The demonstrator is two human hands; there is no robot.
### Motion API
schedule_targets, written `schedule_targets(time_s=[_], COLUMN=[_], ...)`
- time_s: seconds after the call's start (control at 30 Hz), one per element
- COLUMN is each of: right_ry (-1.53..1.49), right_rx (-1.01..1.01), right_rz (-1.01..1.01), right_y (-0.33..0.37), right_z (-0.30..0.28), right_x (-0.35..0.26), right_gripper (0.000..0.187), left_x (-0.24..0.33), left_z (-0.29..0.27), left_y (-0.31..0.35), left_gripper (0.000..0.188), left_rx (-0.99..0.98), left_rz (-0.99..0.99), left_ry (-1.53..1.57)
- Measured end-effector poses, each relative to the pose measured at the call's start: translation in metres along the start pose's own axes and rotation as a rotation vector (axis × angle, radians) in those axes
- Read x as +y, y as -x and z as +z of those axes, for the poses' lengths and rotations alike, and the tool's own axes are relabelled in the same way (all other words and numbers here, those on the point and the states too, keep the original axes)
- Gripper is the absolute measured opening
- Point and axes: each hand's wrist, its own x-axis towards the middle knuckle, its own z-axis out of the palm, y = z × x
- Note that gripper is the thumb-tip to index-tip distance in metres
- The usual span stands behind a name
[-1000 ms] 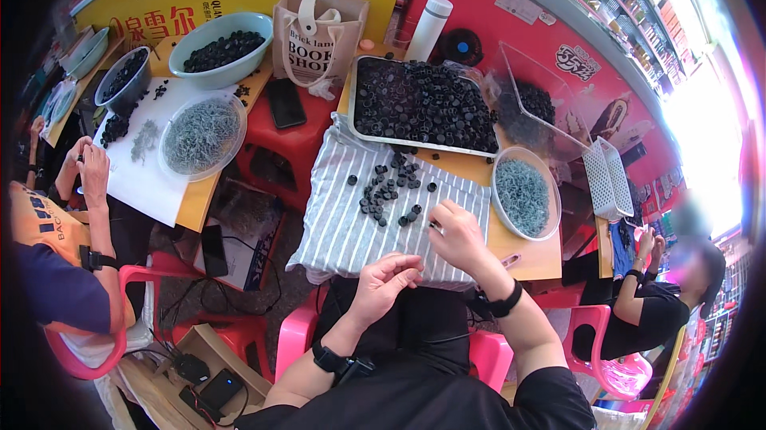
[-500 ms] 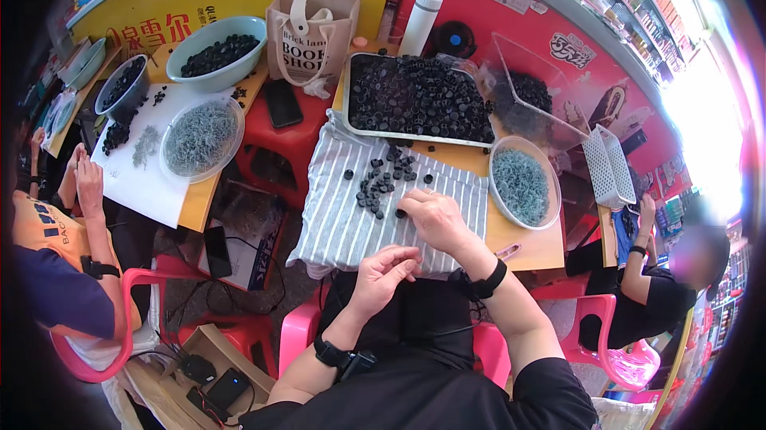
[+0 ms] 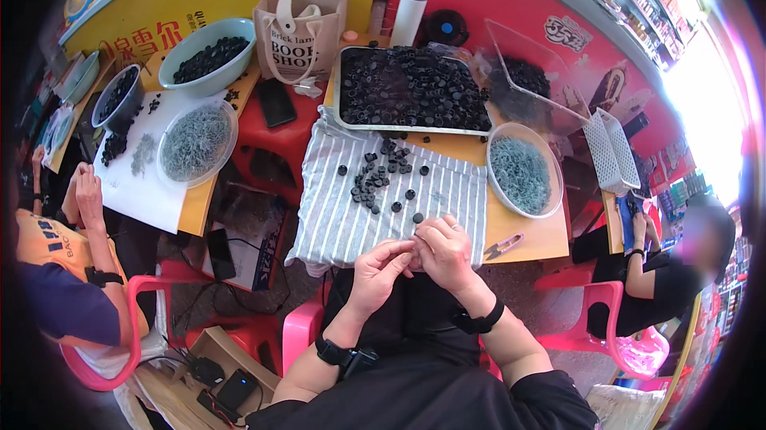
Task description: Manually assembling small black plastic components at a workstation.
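Note:
Over the near edge of a grey-and-white striped cloth [image 3: 323, 226], my two hands meet fingertip to fingertip. My left hand [image 3: 381, 277] is closed in a pinch. My right hand [image 3: 448, 258] is closed too, its fingers curled against the left fingertips. Whatever lies between them is hidden. Just beyond the right knuckles sits a round black cap [image 3: 418, 218]. Farther back on the cloth, several similar small black caps [image 3: 371, 184] form a loose cluster. A metal tray [image 3: 415, 132] heaped with black caps stands behind the cloth.
A round tub [image 3: 531, 213] of thin grey-green pieces stands right, with thread snips [image 3: 504, 246] nearer me. A white bottle [image 3: 411, 13] and tote bag [image 3: 302, 39] stand behind. A phone [image 3: 276, 103] lies on a red stool. Co-workers sit left [image 3: 60, 246] and right [image 3: 670, 278].
My right hand has drawn back from the caps on the cloth to meet my left hand. Caps near it now show uncovered. The view has shifted slightly.

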Motion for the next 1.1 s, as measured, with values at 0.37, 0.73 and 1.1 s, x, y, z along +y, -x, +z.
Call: schedule_targets(time_s=[0.37,0.73,1.1], right_ry=[0.035,0.429,0.290], right_rx=[0.128,-0.062,-0.103], right_rz=[0.196,0.017,0.021], right_y=[-0.005,-0.021,-0.024], right_z=[-0.014,0.002,-0.010], right_x=[0.041,0.057,0.058], right_gripper=[0.013,0.014,0.016], left_x=[0.000,-0.001,0.000], left_z=[0.000,-0.001,0.001], left_y=[0.001,0.000,0.002], left_gripper=[0.021,0.021,0.021], left_rx=[0.004,0.014,0.006], left_rz=[0.008,0.000,-0.011], left_ry=[0.007,0.032,0.018])
